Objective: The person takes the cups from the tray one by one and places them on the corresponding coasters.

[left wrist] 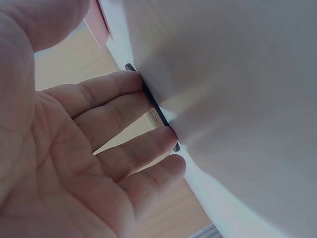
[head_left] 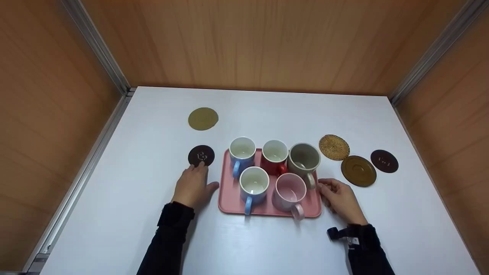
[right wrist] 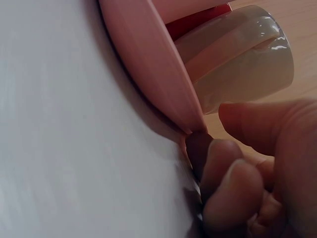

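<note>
My left hand [head_left: 193,187] lies with its fingers extended, and the fingertips touch the near edge of a dark round coaster [head_left: 201,152]. In the left wrist view this coaster [left wrist: 161,115] shows edge-on at the fingertips. Beside the right edge of a pink tray [head_left: 227,202] is my right hand [head_left: 342,200]. Its fingers bend loosely; a fingertip touches the tray rim [right wrist: 190,111], while the thumb stands apart from it. On the tray stand two blue mugs [head_left: 243,149] [head_left: 254,183], a red mug [head_left: 273,164], a grey mug [head_left: 304,156] and a pink mug [head_left: 288,194].
An olive coaster [head_left: 203,118] lies at the back left. Right of the tray are a woven coaster [head_left: 334,147], a brown coaster [head_left: 358,171] and another dark coaster [head_left: 384,161]. Wooden panels [head_left: 244,46] enclose the white table [head_left: 114,183] at the back and sides.
</note>
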`<state>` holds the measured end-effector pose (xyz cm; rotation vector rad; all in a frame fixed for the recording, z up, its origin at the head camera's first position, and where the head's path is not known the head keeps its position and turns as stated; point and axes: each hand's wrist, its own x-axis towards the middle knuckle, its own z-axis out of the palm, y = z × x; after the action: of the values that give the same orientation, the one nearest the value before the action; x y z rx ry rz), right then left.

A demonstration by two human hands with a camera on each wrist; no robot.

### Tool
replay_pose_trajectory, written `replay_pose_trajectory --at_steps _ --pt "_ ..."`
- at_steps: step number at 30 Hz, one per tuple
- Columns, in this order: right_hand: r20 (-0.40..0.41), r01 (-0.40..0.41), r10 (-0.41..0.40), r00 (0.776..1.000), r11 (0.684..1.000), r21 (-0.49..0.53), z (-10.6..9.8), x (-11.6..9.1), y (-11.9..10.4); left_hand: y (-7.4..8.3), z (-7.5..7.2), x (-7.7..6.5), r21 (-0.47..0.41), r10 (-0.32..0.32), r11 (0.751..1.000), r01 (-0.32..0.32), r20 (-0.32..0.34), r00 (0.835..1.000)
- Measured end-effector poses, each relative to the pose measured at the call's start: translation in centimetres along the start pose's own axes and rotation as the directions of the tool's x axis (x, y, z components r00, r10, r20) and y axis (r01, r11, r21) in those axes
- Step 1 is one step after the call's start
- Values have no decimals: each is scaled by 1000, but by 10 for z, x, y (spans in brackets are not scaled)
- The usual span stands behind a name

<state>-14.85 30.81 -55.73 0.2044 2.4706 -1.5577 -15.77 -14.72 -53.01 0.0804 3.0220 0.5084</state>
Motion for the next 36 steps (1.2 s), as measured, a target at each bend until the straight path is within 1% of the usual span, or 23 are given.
replay_pose_trajectory --at_steps 3,6,17,26,31,36 --pt "0 6 -6 1000 1000 12 0 0 0 0 0 0 4 4 1000 -4 -5 1000" --pt "-1 11 -11 1000 1000 3 0 0 0 0 1 1 4 8 1000 -8 -10 1000" --pt "8 14 -14 1000 1000 -16 -1 1 3 0 2 2 5 4 1000 -4 0 1000" --pt "6 -5 5 1000 1000 -27 0 1 2 -1 3 1 2 7 1000 -7 -5 1000" --pt "-5 19 -19 1000 1000 -14 0 0 2 -2 2 1 4 21 1000 -21 -7 1000" --pt "-16 31 -31 999 999 -23 1 1 3 -1 2 1 1 18 1000 -18 1 1000"
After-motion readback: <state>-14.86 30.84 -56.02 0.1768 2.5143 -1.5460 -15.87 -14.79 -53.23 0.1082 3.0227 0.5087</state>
